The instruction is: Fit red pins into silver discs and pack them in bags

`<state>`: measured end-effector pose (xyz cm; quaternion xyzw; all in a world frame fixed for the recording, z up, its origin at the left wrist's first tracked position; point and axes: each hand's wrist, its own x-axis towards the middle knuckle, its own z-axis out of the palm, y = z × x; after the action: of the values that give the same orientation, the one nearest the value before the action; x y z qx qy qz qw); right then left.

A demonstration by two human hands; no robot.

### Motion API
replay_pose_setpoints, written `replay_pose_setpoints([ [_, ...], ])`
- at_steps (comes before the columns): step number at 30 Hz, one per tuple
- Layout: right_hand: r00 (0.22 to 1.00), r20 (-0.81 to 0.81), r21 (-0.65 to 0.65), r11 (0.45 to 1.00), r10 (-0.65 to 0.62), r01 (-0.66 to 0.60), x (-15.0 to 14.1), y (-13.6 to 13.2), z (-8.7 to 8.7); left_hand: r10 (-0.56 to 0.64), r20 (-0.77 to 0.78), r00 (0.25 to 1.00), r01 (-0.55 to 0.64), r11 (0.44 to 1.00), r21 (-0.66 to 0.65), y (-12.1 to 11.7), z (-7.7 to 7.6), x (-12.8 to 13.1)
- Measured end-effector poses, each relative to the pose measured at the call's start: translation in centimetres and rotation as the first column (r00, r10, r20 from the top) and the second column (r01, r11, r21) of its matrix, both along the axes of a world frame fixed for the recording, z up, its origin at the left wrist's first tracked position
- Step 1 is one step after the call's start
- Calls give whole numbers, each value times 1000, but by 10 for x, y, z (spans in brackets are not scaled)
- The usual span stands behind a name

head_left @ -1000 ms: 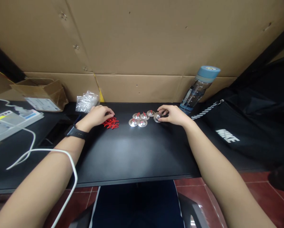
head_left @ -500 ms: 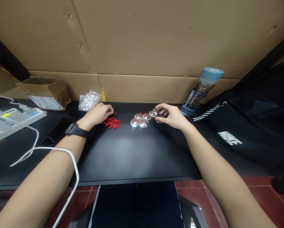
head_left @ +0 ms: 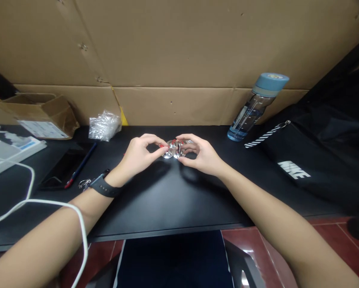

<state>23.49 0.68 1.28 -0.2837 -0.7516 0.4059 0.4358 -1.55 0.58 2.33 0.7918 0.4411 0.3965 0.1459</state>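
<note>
My left hand [head_left: 146, 154], with a dark watch at its wrist, pinches a red cord loop [head_left: 162, 146] between thumb and fingertips. Facing it, my right hand [head_left: 199, 154] is closed on a small silver finger cymbal [head_left: 179, 149], held on edge by its rim. Several more finger cymbals [head_left: 168, 154], some with red cord at the centre, lie on the black table [head_left: 167, 200] just behind and under the fingertips. The pile of red cords is mostly hidden by my left hand.
A tilted water bottle [head_left: 253, 108] and a black bag [head_left: 317, 152] stand at the right. Leftward are a crumpled clear plastic bag [head_left: 104, 126], a cardboard box [head_left: 41, 116], a phone [head_left: 67, 168], a pen [head_left: 81, 165] and a white cable [head_left: 82, 224].
My left hand has moved right from the cord pile, carrying a red cord. My right hand has brought a cymbal leftward, so both hands are now close together. The view has shifted slightly.
</note>
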Motion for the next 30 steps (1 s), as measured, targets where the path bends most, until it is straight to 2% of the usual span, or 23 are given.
replay_pose_setpoints([
  [4,996,-77,-111,992,50,-58,-3,-5,3,13,-73,997,-7,997,79,-10,2,9],
  [10,990,-131,-166,983,55,-77,-4,-7,4,36,-74,997,-30,996,78,-18,1,16],
  [15,988,-137,-173,981,69,-92,-4,-7,3,62,-115,991,-46,990,135,-20,-2,17],
  [22,986,-145,-144,985,77,-98,-4,-8,1,48,-57,997,-35,979,199,-21,-4,19],
  [30,992,-109,-142,986,70,-85,-6,-12,3,86,-76,993,-72,984,164,-22,-3,20],
])
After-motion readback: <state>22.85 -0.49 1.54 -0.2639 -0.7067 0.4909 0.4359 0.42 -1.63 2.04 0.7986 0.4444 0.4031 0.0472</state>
